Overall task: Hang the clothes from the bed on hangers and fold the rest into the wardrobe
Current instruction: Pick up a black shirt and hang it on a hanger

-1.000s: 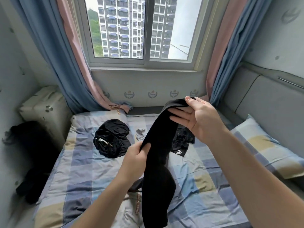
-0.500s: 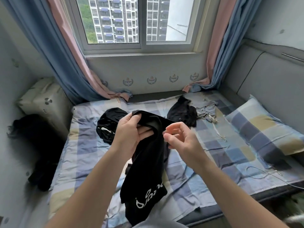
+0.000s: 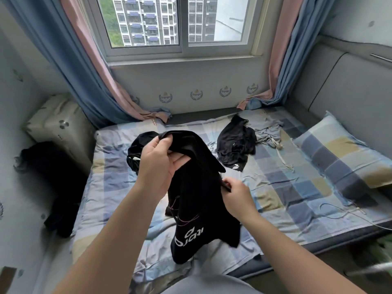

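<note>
Both our forearms are out in front, bare, rising from the lower corners and angling in toward each other. Our left hand [image 3: 159, 164] is the higher one: its back faces us and the fingers are curled into the top fold of the black garment [image 3: 197, 209], gripping it. Our right hand [image 3: 237, 196] sits lower and just to the right, knuckles up, thumb and fingertips [image 3: 226, 185] drawn together in a tight pinch on the garment's edge. The two hands are close but not touching.
</note>
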`<state>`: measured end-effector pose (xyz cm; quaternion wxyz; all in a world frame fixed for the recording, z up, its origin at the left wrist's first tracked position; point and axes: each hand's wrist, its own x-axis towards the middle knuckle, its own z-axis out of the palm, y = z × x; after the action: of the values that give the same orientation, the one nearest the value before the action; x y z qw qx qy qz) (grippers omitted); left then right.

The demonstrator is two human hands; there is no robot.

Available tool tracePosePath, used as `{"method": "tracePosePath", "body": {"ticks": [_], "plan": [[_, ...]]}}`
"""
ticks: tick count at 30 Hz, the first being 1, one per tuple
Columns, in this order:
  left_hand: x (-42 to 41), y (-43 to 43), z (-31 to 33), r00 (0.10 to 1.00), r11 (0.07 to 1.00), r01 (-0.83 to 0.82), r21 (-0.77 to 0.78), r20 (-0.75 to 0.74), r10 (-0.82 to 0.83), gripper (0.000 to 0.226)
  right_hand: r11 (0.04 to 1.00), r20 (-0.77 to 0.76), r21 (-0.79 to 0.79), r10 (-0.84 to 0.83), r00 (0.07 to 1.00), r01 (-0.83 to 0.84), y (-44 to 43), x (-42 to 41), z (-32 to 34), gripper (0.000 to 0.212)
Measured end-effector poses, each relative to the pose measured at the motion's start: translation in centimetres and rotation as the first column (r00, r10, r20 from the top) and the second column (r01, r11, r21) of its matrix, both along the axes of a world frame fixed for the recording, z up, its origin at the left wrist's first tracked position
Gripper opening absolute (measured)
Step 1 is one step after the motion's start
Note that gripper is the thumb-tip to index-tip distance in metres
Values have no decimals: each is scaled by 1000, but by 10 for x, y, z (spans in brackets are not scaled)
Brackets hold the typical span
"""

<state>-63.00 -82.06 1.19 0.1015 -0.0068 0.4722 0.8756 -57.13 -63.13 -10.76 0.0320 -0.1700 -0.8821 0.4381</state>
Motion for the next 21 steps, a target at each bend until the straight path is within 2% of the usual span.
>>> {"method": "tracePosePath", "body": {"ticks": [5,8,11,15,18,21], "plan": [[-15,-13,-18,981,984,-168,-55,90,172,22,993,19,-13,-117,993,118,48,3,-1,11],[-18,-9,-32,979,973,-144,-178,120,167,18,991,-23,-121,-61,998,57,64,-1,27,20],[-12,0,-44,993,923,34,-383,119,12,11,951,-26,-304,46,999,-52,60,-3,60,16],[8,12,-57,930,759,345,-552,93,-355,12,887,-31,-434,162,986,-159,40,-2,89,21],[20,23,-68,855,662,423,-619,31,-518,17,845,-47,-514,145,988,-149,27,-2,107,38],[25,29,-80,801,646,432,-629,-62,-596,42,817,-57,-559,134,989,-143,22,-4,124,38]]}}
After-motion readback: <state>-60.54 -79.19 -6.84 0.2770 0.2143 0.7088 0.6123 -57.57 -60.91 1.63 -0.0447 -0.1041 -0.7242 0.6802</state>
